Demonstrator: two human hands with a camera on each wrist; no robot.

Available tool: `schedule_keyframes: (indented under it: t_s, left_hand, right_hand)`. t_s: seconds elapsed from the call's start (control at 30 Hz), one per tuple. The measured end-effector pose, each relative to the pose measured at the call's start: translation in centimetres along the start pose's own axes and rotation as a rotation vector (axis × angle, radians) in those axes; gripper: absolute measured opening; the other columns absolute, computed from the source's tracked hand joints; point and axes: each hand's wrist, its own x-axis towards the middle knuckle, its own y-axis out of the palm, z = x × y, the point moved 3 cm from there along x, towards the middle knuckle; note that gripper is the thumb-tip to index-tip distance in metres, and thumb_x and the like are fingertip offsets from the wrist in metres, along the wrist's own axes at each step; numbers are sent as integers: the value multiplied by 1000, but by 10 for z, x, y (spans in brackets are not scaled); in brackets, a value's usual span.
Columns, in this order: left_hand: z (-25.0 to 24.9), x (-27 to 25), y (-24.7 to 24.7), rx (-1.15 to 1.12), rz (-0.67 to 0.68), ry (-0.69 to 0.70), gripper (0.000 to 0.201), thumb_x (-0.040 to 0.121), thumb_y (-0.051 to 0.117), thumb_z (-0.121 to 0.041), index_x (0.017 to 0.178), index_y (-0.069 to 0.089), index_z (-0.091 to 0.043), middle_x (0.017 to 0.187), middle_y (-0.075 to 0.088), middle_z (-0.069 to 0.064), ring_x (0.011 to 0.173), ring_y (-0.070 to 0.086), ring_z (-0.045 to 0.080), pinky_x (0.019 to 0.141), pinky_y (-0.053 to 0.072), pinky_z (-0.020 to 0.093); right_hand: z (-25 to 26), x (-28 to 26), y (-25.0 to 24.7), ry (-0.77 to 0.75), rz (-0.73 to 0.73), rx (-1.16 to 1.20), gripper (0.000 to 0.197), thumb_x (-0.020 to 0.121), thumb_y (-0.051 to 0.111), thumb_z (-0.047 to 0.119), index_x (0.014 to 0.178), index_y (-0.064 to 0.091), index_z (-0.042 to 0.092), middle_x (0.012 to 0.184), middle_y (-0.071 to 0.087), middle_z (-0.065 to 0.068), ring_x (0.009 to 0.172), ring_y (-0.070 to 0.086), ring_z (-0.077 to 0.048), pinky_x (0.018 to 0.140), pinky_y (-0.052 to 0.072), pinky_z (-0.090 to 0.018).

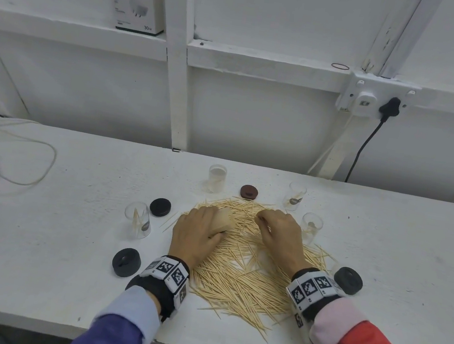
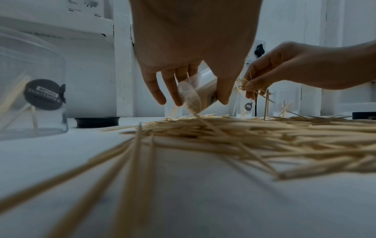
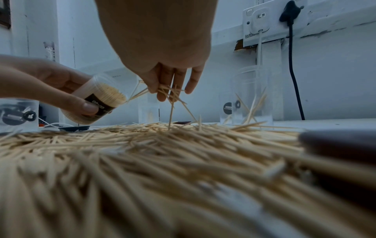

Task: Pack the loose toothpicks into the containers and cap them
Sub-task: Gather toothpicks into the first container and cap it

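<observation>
A big heap of loose toothpicks (image 1: pixel 246 273) covers the white bench in front of me. My left hand (image 1: pixel 200 229) grips a clear container (image 1: pixel 224 220) packed with toothpicks, tilted with its open mouth toward the right. The container (image 3: pixel 99 99) shows its filled mouth in the right wrist view, and its clear base (image 2: pixel 191 96) in the left wrist view. My right hand (image 1: pixel 276 228) pinches a small bunch of toothpicks (image 3: pixel 168 93) just above the heap, close to that mouth. The bunch (image 2: pixel 252 88) sticks out in all directions.
Clear containers holding a few picks stand around the heap: one at left (image 1: pixel 139 219), one at the back (image 1: pixel 216 177), two at right (image 1: pixel 295 196) (image 1: pixel 311 226). Black caps (image 1: pixel 160 207) (image 1: pixel 126 262) (image 1: pixel 348 280) and a brown cap (image 1: pixel 248 191) lie nearby. Cables (image 1: pixel 11 159) lie at left.
</observation>
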Motion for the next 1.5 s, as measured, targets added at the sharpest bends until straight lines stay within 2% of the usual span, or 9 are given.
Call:
schedule_keyframes:
  t_s: [0.2,0.4,0.7,0.83,0.93,1.17,1.33,1.5]
  left_hand:
    - [0,0,-1,-4,0,-2,52,90,52,-55,133,42,-26,126,54,-7,112,50,18,91,37,34]
    - [-2,0,-1,-12,4,12,53,91,52,-54,134,42,-24,127,54,-4,114,50,19,92,37,34]
    - [-5,-1,-2,-60,29,31,55,89,55,-54,135,42,-25,127,54,-6,115,50,17,98,35,35]
    - [-4,-1,-2,-54,20,26,54,89,54,-55,133,43,-26,125,55,-6,113,51,17,97,35,35]
    - [-4,-1,-2,-45,25,30,54,89,54,-55,132,44,-25,124,56,-6,113,51,17,97,36,35]
    - [-6,0,-1,-59,40,49,55,90,54,-53,135,43,-24,127,55,-5,116,49,19,98,34,36]
    - [-8,-2,0,-78,72,110,59,89,55,-55,137,43,-23,129,54,-4,119,48,17,100,34,35]
    - [-8,-1,2,-80,85,145,60,88,54,-58,137,43,-24,129,55,-6,118,48,16,100,33,34]
  right_hand:
    - [-1,-1,-2,-10,-58,31,7,92,65,16,85,65,14,74,64,5,65,55,-14,60,42,-29]
    - [1,-1,2,-120,-19,59,4,92,64,17,90,66,14,79,66,6,71,58,-13,67,41,-23]
    - [0,-2,6,-156,2,66,7,93,63,18,91,67,13,82,67,4,73,60,-15,70,42,-24]
    - [1,-2,3,-177,-59,65,14,96,56,22,91,65,13,82,66,5,74,57,-13,71,39,-22]
    - [0,-1,2,-189,-95,41,3,92,64,14,91,66,11,83,66,3,76,57,-15,73,34,-20]
    - [-2,-1,4,-215,-130,-4,3,92,65,15,90,66,13,83,65,4,77,58,-17,76,34,-23]
    - [0,0,4,-268,-142,8,19,95,53,23,87,67,14,82,65,4,76,57,-18,76,39,-26]
    - [3,0,4,-329,-137,2,22,94,52,22,83,69,13,79,64,3,74,59,-19,80,38,-27]
